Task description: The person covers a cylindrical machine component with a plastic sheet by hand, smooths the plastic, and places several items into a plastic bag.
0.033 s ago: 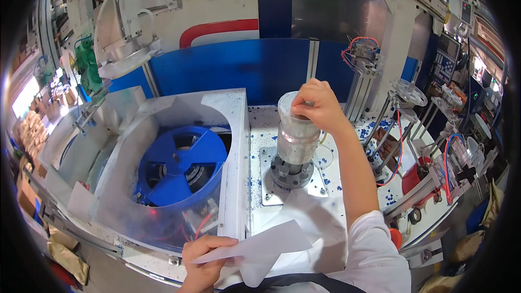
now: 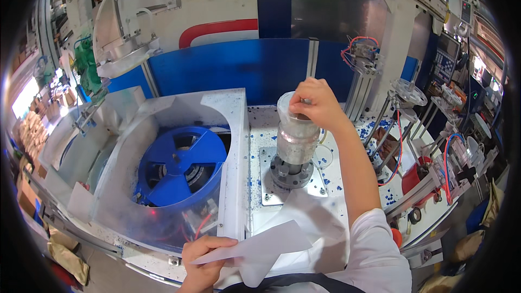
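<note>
Near the front edge, my left hand [image 2: 202, 265] pinches a folded white sheet [image 2: 266, 247], thin like paper or film, between thumb and fingers. My right arm reaches forward, and my right hand [image 2: 319, 103] is closed at the top rim of a shiny metal cylinder [image 2: 297, 144]. Its thumb and fingertips press together over the rim; anything between them is hidden or too small to name. Whitish, translucent material [image 2: 285, 109] covers the cylinder's upper left side. The cylinder stands upright on a dark bolted flange [image 2: 292, 176] above a square metal plate [image 2: 266, 198].
Left of the cylinder sits a white housing [image 2: 239, 130] around a blue slotted wheel [image 2: 182, 157]. Another white sheet [image 2: 315, 211] lies before the plate. Small blue bits [image 2: 336, 165] are scattered about. Metal posts, hoses and a round fixture [image 2: 410, 93] stand at right; a blue panel [image 2: 228, 70] rises behind.
My right hand has shifted very slightly left along the cylinder's rim, still pinched. My left hand and its sheet stay in place.
</note>
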Action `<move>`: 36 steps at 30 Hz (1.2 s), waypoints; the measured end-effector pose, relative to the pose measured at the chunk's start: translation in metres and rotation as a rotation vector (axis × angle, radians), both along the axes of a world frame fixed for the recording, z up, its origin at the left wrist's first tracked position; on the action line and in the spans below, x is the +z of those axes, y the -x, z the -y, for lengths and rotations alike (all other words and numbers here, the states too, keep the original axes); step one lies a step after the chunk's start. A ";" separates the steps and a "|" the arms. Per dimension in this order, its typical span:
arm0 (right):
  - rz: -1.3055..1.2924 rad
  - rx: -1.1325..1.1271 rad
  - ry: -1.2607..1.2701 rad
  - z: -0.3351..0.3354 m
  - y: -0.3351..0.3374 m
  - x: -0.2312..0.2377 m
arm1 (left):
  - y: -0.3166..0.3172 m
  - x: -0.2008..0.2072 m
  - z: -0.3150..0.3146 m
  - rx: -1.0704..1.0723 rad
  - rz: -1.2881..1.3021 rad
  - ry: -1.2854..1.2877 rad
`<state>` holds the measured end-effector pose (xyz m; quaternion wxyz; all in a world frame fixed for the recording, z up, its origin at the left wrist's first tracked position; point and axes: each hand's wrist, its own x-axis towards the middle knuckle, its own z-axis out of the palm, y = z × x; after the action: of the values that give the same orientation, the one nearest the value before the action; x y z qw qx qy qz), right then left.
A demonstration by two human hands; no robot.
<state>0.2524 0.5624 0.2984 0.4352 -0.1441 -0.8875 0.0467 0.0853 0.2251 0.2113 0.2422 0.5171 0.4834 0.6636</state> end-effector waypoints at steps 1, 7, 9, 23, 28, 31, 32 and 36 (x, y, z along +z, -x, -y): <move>0.036 -0.028 -0.002 -0.002 0.003 0.003 | 0.000 0.000 0.000 0.008 -0.029 -0.001; 0.166 -0.172 0.005 -0.024 0.028 0.014 | 0.003 -0.005 0.004 0.055 -0.025 0.011; 0.025 -0.355 -0.115 -0.052 0.028 0.011 | 0.003 -0.002 0.006 0.019 -0.035 0.030; -0.847 -1.384 0.734 -0.033 -0.128 -0.255 | 0.006 0.007 0.000 -0.343 0.243 0.219; -0.992 -1.274 0.813 0.080 -0.116 -0.233 | 0.010 0.057 -0.023 -0.555 0.065 0.266; -0.896 -1.373 0.496 0.114 -0.126 -0.225 | -0.001 0.094 -0.071 -0.740 0.072 0.352; -0.748 -1.376 0.179 0.117 -0.126 -0.226 | -0.006 0.102 -0.093 -0.695 0.034 0.350; -0.311 -0.949 0.094 0.109 -0.124 -0.252 | -0.032 0.129 -0.199 -0.669 0.023 0.380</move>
<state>0.3762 0.4532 0.0466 0.5284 -0.5428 -0.6457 -0.0958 0.1177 0.4237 0.3408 0.5423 0.5844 0.3998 0.4523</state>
